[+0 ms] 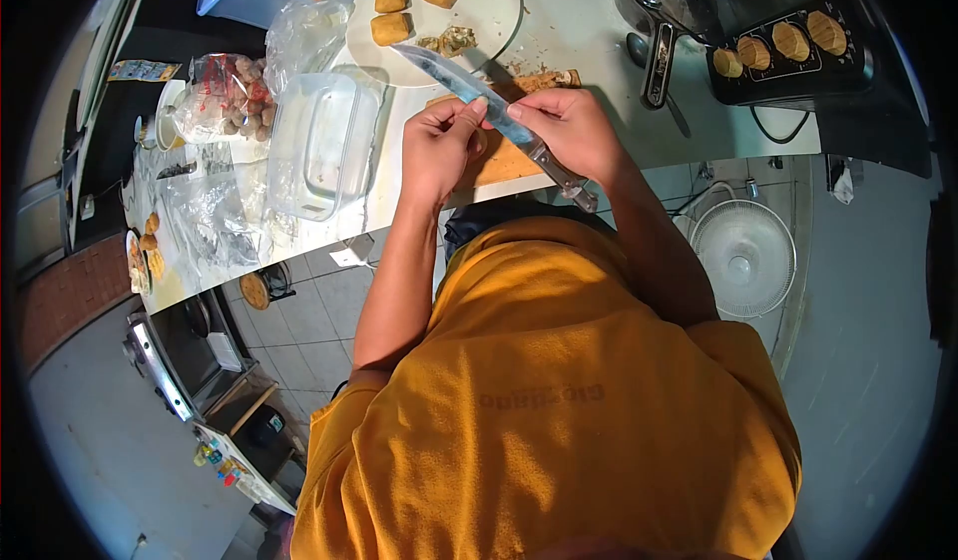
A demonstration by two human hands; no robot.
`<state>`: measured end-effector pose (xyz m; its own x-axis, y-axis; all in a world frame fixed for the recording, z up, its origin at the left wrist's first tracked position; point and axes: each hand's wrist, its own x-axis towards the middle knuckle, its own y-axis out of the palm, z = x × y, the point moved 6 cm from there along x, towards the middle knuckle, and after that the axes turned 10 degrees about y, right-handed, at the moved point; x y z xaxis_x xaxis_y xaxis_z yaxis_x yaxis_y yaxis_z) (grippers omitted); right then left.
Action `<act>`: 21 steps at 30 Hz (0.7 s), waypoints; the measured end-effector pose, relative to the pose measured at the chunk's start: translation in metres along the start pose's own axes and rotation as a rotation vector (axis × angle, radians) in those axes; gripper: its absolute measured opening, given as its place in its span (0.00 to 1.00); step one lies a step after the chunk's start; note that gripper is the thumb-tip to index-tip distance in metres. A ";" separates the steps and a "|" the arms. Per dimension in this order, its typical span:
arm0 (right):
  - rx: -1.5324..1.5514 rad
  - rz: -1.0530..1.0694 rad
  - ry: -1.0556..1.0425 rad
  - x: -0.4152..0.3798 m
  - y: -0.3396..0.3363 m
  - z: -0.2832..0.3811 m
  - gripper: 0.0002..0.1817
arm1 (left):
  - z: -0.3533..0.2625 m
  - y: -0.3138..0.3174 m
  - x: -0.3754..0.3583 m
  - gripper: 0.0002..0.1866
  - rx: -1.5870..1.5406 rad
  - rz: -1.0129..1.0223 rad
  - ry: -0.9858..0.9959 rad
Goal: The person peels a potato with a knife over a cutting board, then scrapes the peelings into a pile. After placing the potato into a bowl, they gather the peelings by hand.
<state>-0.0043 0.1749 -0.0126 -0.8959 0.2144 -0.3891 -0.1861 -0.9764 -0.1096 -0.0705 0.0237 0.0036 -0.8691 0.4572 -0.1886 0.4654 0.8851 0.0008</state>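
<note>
A large kitchen knife (446,74) lies slantwise in the air over a wooden cutting board (505,165), its dark handle (562,175) pointing toward my body. My right hand (574,133) grips the blade near the handle, thumb on the upper face. With thumb and fingers closed, my left hand (439,148) pinches the blade around its middle; anything small between those fingertips is hidden. Past the knife tip is a white plate (498,23) holding several golden-brown fried tofu pieces (391,29) and a small heap of chopped filling (447,41). Brown crumbs lie behind the blade.
To the left are a clear plastic container (321,151), plastic wrap (215,211) and a bag of round items (235,101). A pan handle (657,66), a spoon (637,49) and a black stove (793,61) stand right. Below that hangs a white basket (742,258).
</note>
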 end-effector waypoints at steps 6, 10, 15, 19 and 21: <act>-0.029 -0.098 0.043 0.002 -0.009 -0.010 0.14 | 0.008 -0.002 -0.002 0.14 -0.005 -0.033 -0.023; -0.278 -0.220 -0.093 -0.001 -0.026 -0.002 0.13 | 0.006 -0.013 0.000 0.13 -0.042 -0.077 -0.012; -0.443 -0.267 -0.190 -0.004 -0.027 0.004 0.13 | 0.004 -0.024 -0.001 0.13 -0.106 -0.079 -0.062; -0.393 -0.328 -0.123 0.002 -0.029 -0.011 0.14 | 0.007 -0.023 -0.004 0.12 -0.114 -0.131 -0.041; -0.423 -0.329 -0.187 -0.001 -0.029 -0.006 0.12 | 0.012 -0.024 -0.005 0.12 -0.146 -0.149 -0.032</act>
<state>0.0041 0.2032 -0.0149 -0.8814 0.4598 -0.1084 -0.3242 -0.7556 -0.5692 -0.0752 -0.0012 -0.0071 -0.9195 0.3198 -0.2284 0.3013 0.9468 0.1128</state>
